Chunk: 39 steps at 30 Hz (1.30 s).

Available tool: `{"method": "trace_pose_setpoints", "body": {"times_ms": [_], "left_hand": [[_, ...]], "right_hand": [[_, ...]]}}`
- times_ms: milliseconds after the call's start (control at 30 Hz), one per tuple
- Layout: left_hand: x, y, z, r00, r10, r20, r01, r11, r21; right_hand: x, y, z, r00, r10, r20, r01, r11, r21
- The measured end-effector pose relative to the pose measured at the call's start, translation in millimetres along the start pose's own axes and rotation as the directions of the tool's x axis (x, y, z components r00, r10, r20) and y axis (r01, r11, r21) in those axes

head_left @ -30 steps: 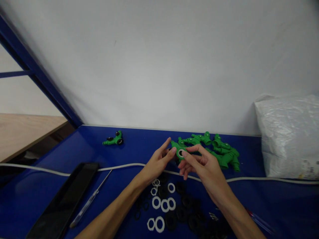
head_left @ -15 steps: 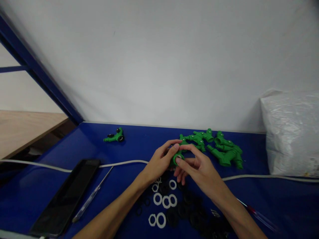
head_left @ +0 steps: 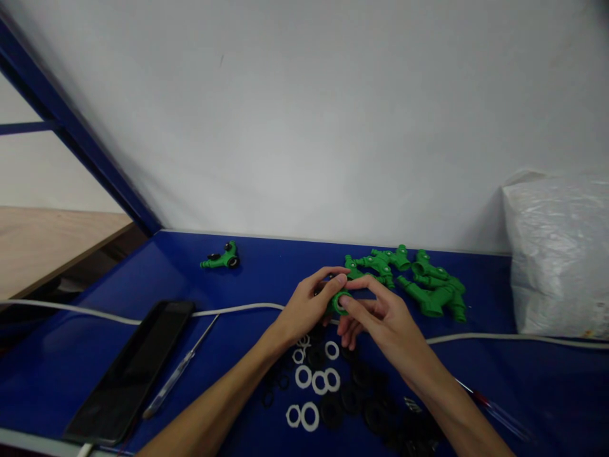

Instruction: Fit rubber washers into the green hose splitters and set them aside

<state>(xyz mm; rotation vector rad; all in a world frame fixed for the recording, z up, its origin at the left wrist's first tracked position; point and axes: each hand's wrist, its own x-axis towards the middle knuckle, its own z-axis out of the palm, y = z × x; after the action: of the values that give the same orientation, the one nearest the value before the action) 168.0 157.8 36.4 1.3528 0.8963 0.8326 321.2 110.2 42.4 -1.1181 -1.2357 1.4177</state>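
My left hand (head_left: 311, 301) grips a green plastic hose splitter (head_left: 339, 303) from its left side, thumb laid along the top. Over the splitter's round opening, my right hand (head_left: 375, 311) presses its thumb at the rim, with the index finger touching the far side. A pale ring shows inside that opening; whether the thumb touches it I cannot tell. Below both hands lie several white plastic rings (head_left: 310, 416) and black rings (head_left: 330, 411). Just beyond my fingers rests a pile of green splitters (head_left: 435, 295).
At the back left lies a green splitter with black parts (head_left: 221, 256). A phone (head_left: 130, 371) and a clear-handled screwdriver (head_left: 178, 371) are left, another screwdriver (head_left: 495, 409) right. A white cable (head_left: 514, 339) crosses the blue table; a plastic-wrapped bag (head_left: 559, 254) stands right.
My right thumb has shifted slightly at the splitter's opening. Both hands keep hold of it, and the whole view has moved a little.
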Motion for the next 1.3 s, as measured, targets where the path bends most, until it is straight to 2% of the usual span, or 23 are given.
{"method": "trace_pose_setpoints", "body": {"times_ms": [400, 767, 933, 1133, 1300], "left_hand": [[1.2, -7.1, -2.4, 0.999, 0.037, -0.029, -0.035, 0.998, 0.053], [0.4, -8.9, -2.7, 0.998, 0.054, -0.041, -0.048, 0.991, 0.125], [0.1, -8.7, -4.4, 0.988, 0.14, -0.071, -0.119, 0.963, 0.243], [-1.2, -7.5, -2.7, 0.996, 0.077, -0.05, -0.067, 0.98, 0.185], [-0.7, -9.3, -3.0, 0.993, 0.103, -0.06, -0.089, 0.977, 0.193]], "right_hand": [[-1.1, 0.3, 0.2, 0.999, -0.036, 0.006, 0.036, 0.997, -0.064], [0.5, 0.7, -2.1, 1.0, -0.01, 0.029, 0.011, 0.998, -0.062], [1.3, 3.1, -1.2, 1.0, -0.01, 0.007, 0.011, 0.997, -0.073], [1.1, 3.7, -0.8, 1.0, -0.021, 0.011, 0.022, 0.997, -0.075], [-0.4, 3.3, -1.1, 0.999, -0.029, 0.02, 0.03, 0.997, -0.073]]}}
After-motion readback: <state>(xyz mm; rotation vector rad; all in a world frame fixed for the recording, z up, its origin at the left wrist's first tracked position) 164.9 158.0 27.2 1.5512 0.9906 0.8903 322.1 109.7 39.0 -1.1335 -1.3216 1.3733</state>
